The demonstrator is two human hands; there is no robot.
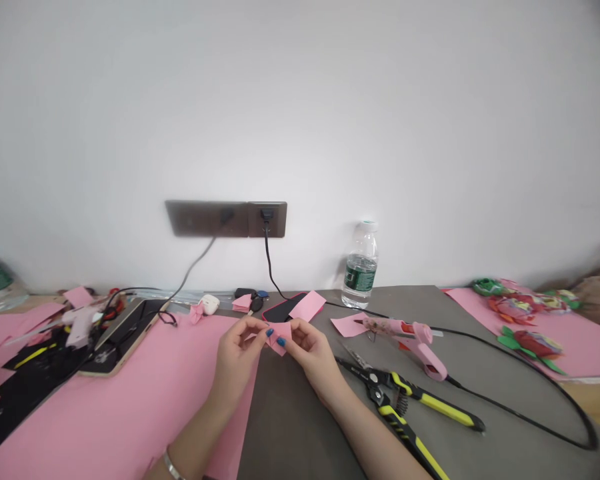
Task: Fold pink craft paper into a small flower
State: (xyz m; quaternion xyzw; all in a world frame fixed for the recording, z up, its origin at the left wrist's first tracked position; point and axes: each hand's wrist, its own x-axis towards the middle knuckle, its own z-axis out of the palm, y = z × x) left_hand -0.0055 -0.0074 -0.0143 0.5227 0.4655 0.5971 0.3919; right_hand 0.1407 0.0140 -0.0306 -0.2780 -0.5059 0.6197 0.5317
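Observation:
A small folded piece of pink paper (281, 331) is pinched between my two hands, above the edge where a large pink sheet (180, 373) meets the grey mat (285, 420). My left hand (237, 357) grips the paper's left side between thumb and fingers. On its right side, my right hand (313, 350) holds it the same way, thumb pressed on the front. Just behind my hands, another pink paper piece (307, 305) rests on a dark phone (283, 310) with a pink-red rim.
Right of my hands lie a pink glue gun (410, 337) with a looping black cord, and yellow-black pliers (380, 387). A water bottle (360, 267) stands by the wall. Paper flowers (530, 343) lie far right. On the left are a phone (123, 337), cables and paper scraps.

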